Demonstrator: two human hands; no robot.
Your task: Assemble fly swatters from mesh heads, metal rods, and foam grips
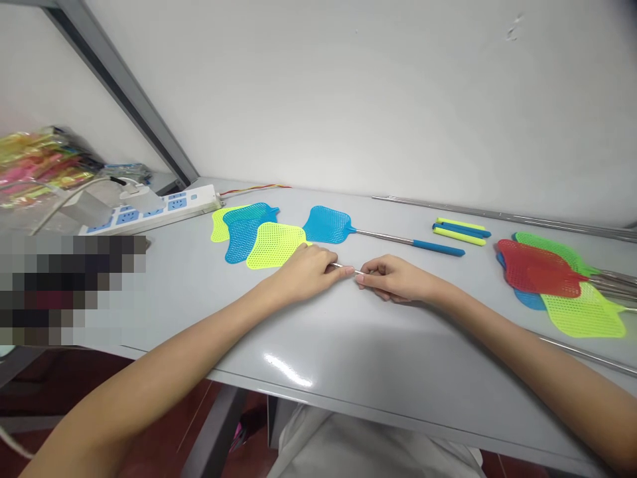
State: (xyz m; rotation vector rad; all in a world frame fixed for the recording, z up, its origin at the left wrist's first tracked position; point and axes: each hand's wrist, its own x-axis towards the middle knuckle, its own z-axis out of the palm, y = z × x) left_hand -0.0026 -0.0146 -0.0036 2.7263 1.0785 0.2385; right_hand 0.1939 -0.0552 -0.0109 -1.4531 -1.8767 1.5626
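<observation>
My left hand [307,271] is closed around a thin metal rod [338,265], its thumb pointing right along it. My right hand [395,277] pinches the rod's right end between thumb and fingers, close to the left thumb. Touching my left hand is a yellow fly swatter head [275,245]; my fingers cover its neck, so I cannot tell whether the rod is joined to it. Left of it lie a blue swatter head [246,229] and another yellow head [219,224]. A blue fly swatter [328,224] with metal shaft and blue handle lies behind my hands.
Several blue and yellow handle sleeves [460,232] lie at back right. Red [540,265], green and yellow swatters pile at right. Metal rods [497,214] run along the wall. A power strip [172,207] and bagged colourful items [44,162] are at left.
</observation>
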